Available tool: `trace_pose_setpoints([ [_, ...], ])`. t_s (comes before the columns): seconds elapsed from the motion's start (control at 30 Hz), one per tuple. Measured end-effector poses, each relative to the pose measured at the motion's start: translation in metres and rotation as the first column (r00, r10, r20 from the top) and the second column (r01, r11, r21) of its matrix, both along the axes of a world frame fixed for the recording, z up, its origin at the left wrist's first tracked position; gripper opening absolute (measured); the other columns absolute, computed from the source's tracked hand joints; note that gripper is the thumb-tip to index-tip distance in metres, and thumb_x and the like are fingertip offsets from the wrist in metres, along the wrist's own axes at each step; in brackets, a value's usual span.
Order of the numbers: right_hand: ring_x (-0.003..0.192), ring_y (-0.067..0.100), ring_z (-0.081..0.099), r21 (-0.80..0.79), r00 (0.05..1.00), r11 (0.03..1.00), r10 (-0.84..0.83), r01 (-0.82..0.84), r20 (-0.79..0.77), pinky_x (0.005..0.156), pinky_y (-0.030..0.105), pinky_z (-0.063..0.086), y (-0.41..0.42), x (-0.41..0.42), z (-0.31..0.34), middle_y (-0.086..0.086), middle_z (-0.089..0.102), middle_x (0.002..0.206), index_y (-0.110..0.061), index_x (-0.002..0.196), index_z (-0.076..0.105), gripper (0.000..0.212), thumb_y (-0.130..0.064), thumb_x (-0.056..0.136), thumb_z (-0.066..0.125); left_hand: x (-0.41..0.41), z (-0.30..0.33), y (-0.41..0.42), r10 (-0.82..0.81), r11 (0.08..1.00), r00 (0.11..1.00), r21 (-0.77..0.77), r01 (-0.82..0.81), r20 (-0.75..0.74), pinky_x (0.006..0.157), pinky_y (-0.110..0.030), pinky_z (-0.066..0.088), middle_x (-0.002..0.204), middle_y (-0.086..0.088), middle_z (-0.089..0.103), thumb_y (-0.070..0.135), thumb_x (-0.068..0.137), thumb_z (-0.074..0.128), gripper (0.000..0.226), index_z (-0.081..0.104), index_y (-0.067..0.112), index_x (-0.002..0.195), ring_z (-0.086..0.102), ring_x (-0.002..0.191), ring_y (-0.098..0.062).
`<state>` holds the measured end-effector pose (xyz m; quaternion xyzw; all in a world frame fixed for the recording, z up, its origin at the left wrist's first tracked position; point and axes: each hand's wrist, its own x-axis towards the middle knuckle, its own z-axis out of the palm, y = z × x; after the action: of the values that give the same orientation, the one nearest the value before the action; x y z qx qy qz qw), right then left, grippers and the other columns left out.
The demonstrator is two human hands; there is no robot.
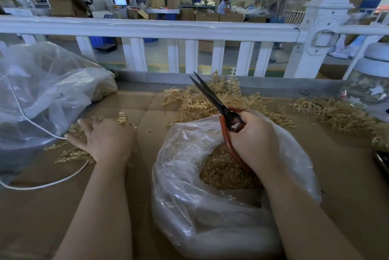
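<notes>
Right hand (254, 139) is curled tight round the red handles of the scissors (212, 99). The blades are a little parted, their long line running from the hand up to the far left. Left hand (105, 137) lies flat with fingers spread on the loose gold sprigs (71, 154), gripping none that I can see. Those sprigs sit at the near left on the cardboard (147, 116), well left of the blade tips. So the left hand is the nearer one and would likely lift a sprig across to the scissors, above the open bag (189, 196).
</notes>
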<state>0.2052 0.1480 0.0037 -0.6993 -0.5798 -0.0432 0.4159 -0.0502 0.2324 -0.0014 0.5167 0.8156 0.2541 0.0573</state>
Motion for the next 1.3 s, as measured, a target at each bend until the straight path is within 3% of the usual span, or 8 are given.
trace_pose_setpoints([
  [0.2,0.056,-0.003,0.050,-0.031,1.000,1.000,0.002,-0.002,0.014,0.050,0.015,0.036,0.001,0.002,-0.002,-0.025,0.049,0.061,-0.032,0.076,0.059,0.032,-0.062,0.087,0.054,0.008,0.009,-0.008,0.083,0.961,0.991,0.255,-0.108,0.106,0.115,-0.063,-0.011,0.145,-0.019,0.048,0.012,0.087,0.047,0.037,0.050,-0.001,0.121,0.007,0.152,-0.032],
  [0.33,0.054,-0.005,0.044,-0.071,0.997,0.997,-0.026,0.031,0.073,0.048,0.014,0.029,0.003,0.003,-0.004,-0.027,0.042,0.061,-0.030,0.083,0.064,0.032,-0.061,0.089,0.057,0.014,0.013,-0.013,-0.039,0.888,0.999,0.460,0.026,0.019,0.116,-0.060,0.001,0.139,-0.014,0.054,0.001,0.076,0.053,0.042,0.056,0.004,0.118,0.021,0.149,-0.028],
  [0.43,0.054,-0.006,0.041,-0.067,0.996,0.997,-0.039,0.045,0.079,0.049,0.013,0.027,0.003,0.003,-0.005,-0.028,0.039,0.061,-0.027,0.087,0.069,0.038,-0.062,0.089,0.055,0.025,0.012,-0.017,-0.169,0.840,0.984,0.512,0.178,-0.063,0.112,-0.052,0.016,0.120,-0.011,0.063,0.003,0.079,0.055,0.033,0.064,0.010,0.110,0.045,0.130,-0.028],
  [0.63,0.057,-0.004,0.043,-0.113,0.993,0.990,-0.070,0.080,0.092,0.052,0.016,0.034,0.004,0.005,-0.005,-0.022,0.054,0.073,-0.028,0.094,0.070,0.036,-0.062,0.090,0.057,0.055,-0.001,-0.013,-0.572,0.784,0.816,0.239,0.572,-0.077,0.116,-0.051,0.023,0.130,0.002,0.061,0.028,0.097,0.056,0.029,0.061,0.031,0.125,0.053,0.121,-0.020],
  [0.73,0.061,0.002,0.051,-0.177,0.988,0.979,-0.076,0.099,0.134,0.055,0.024,0.046,0.004,0.004,-0.003,-0.017,0.061,0.072,-0.029,0.092,0.068,0.030,-0.057,0.093,0.059,0.061,-0.011,-0.005,-0.723,0.691,0.689,-0.027,0.723,-0.051,0.116,-0.052,0.024,0.155,0.005,0.036,0.043,0.096,0.054,0.056,0.037,0.034,0.149,0.034,0.141,-0.022],
  [0.8,0.062,0.003,0.055,-0.209,0.984,0.971,-0.086,0.119,0.159,0.057,0.025,0.051,0.004,0.003,-0.003,-0.014,0.064,0.073,-0.028,0.092,0.068,0.028,-0.053,0.095,0.058,0.065,-0.015,-0.002,-0.749,0.661,0.661,-0.125,0.740,-0.049,0.116,-0.050,0.019,0.159,0.010,0.028,0.049,0.098,0.047,0.055,0.031,0.041,0.150,0.024,0.145,-0.022],
  [0.97,0.058,0.004,0.053,-0.280,0.978,0.949,-0.092,0.143,0.187,0.049,0.021,0.040,0.007,0.005,0.000,-0.014,0.060,0.067,-0.027,0.086,0.064,0.028,-0.049,0.099,0.054,0.065,-0.014,-0.007,-0.736,0.676,0.675,-0.005,0.737,-0.042,0.104,-0.042,0.025,0.139,0.008,0.052,0.045,0.097,0.049,0.035,0.054,0.043,0.131,0.037,0.130,-0.023],
  [1.3,0.057,0.010,0.062,-0.535,0.990,0.844,0.044,0.036,0.137,0.046,0.023,0.040,-0.002,0.007,0.016,-0.006,0.064,0.060,-0.024,0.072,0.063,0.029,-0.046,0.091,0.065,0.064,0.009,-0.029,-0.668,0.734,0.723,0.003,0.679,-0.176,0.102,-0.042,0.041,0.127,0.000,0.061,0.033,0.097,0.051,0.028,0.065,0.030,0.122,0.051,0.121,-0.025],
])
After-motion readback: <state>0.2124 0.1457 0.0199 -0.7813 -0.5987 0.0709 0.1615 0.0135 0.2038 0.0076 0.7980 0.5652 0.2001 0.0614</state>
